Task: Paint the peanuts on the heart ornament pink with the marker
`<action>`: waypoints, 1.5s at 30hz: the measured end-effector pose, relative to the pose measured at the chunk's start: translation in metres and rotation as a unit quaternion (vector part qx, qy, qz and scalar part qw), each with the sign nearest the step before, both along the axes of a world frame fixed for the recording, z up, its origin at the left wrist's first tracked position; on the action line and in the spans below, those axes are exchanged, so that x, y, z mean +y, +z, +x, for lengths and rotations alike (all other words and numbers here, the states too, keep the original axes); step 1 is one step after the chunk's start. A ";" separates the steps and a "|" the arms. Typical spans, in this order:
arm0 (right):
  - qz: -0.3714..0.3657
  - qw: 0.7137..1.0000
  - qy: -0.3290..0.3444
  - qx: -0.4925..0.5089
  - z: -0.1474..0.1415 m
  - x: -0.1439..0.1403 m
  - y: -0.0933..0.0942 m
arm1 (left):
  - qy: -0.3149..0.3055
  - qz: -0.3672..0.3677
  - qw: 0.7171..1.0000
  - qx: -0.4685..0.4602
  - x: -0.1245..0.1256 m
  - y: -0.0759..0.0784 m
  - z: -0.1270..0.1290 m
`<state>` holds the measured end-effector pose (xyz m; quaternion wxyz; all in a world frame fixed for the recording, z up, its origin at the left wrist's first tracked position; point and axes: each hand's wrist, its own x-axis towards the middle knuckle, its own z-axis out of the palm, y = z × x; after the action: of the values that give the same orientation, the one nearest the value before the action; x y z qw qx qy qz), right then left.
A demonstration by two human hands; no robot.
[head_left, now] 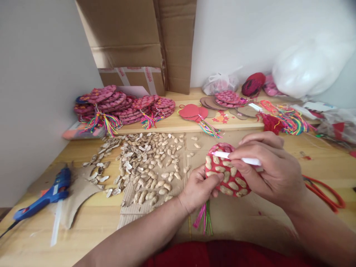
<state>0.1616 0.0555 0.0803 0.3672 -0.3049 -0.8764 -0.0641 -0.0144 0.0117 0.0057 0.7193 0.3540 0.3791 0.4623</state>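
Observation:
My left hand (pixel 201 185) grips the lower left edge of a red disc (pixel 221 170) covered with peanut shells, its thumb resting on the front. Pink and green tassels (pixel 205 218) hang beneath that disc. Pinched in my right hand (pixel 267 167) is a white marker pen (pixel 244 158), tilted nearly flat. Its pink tip touches or hovers just over the disc's upper left, where the rim looks pink. My right fingers hide part of the disc's right side.
Loose peanut shells (pixel 150 163) spread over cardboard at left, beside a blue hot glue gun (pixel 57 189). Orange-handled scissors (pixel 325 193) lie at right. Along the rear shelf are stacked pink tasselled discs (pixel 122 105), red discs (pixel 191 112), coloured cords (pixel 294 120) and a white bag (pixel 313 68).

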 end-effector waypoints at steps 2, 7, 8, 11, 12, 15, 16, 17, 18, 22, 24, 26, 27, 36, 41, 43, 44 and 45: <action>0.004 1.000 0.004 -0.011 -0.001 0.000 0.000 | 0.005 -0.009 1.000 -0.004 0.000 0.000 0.000; -0.012 1.000 -0.029 -0.003 -0.001 -0.004 0.002 | 0.005 -0.016 1.000 -0.007 0.000 -0.002 0.000; -0.018 0.999 -0.027 -0.003 -0.001 -0.004 0.001 | 0.002 -0.014 1.000 -0.006 0.001 -0.002 0.000; -0.028 0.999 -0.016 -0.015 -0.001 -0.004 0.001 | 0.000 -0.015 1.000 -0.004 0.001 -0.003 0.000; -0.028 0.999 -0.017 -0.020 0.000 -0.004 0.001 | 0.002 -0.018 1.000 -0.004 0.001 -0.003 0.000; -0.016 1.000 -0.018 -0.017 0.000 -0.003 0.000 | 0.005 -0.026 1.000 -0.003 0.001 -0.003 0.000; -0.008 1.000 -0.012 -0.013 0.000 -0.002 0.000 | 0.004 -0.025 1.000 -0.003 0.001 -0.003 0.000; -0.003 1.000 -0.006 -0.009 0.000 -0.002 0.000 | 0.002 -0.024 1.000 -0.004 0.001 -0.003 0.000; -0.001 1.000 -0.003 -0.007 0.000 -0.001 -0.001 | 0.002 -0.021 1.000 -0.006 0.000 -0.002 0.000; 0.002 1.000 -0.008 -0.020 -0.001 0.000 -0.003 | 0.012 -0.022 1.000 -0.017 0.001 -0.002 0.000; 0.005 1.000 -0.006 -0.019 -0.001 0.000 -0.003 | 0.013 -0.022 0.999 -0.020 0.001 -0.002 0.001; 0.003 1.000 -0.002 -0.011 -0.001 0.000 -0.002 | 0.011 -0.020 1.000 -0.019 0.001 -0.003 0.001; 0.001 1.000 -0.001 -0.008 -0.002 -0.001 -0.002 | 0.009 -0.019 1.000 -0.016 0.001 -0.003 0.001; 0.007 1.000 -0.006 -0.021 -0.002 -0.002 -0.004 | 0.010 -0.009 1.000 -0.003 0.000 -0.002 0.001; -0.001 0.999 -0.015 -0.033 -0.001 -0.002 -0.003 | 0.014 -0.007 1.000 0.001 0.000 -0.001 0.000; 0.004 0.999 -0.018 -0.029 0.000 -0.002 -0.002 | 0.017 -0.022 1.000 -0.001 0.000 -0.002 0.000; 0.011 1.000 -0.017 -0.021 0.001 -0.002 0.000 | 0.017 -0.032 0.999 -0.004 0.001 -0.003 0.000; 0.013 1.000 -0.018 -0.010 0.002 -0.002 0.001 | 0.015 -0.043 0.999 -0.010 0.001 -0.003 -0.001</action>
<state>0.1635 0.0535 0.0812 0.3615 -0.3153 -0.8732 -0.0855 -0.0150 0.0128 0.0025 0.7303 0.3123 0.3967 0.4601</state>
